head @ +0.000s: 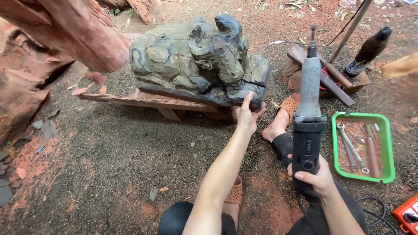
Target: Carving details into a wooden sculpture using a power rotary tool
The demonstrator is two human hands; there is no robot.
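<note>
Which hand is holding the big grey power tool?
The right hand holds the grey power tool upright by its dark lower end. The left hand holds nothing; it rests against the dark wooden carving.

An outdoor woodcarving yard, probably: bare dirt ground (109, 165), a rough animal carving (196, 61), raw logs (74, 30), a green tool tray (387, 148).

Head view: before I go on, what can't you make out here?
- Head view: the grinder tip is too small to tell its bit.
- The carving's far side is hidden by its own bulk.
- The orange case is cut off by the frame's right edge.
- The tray's small tools blur together.
</note>
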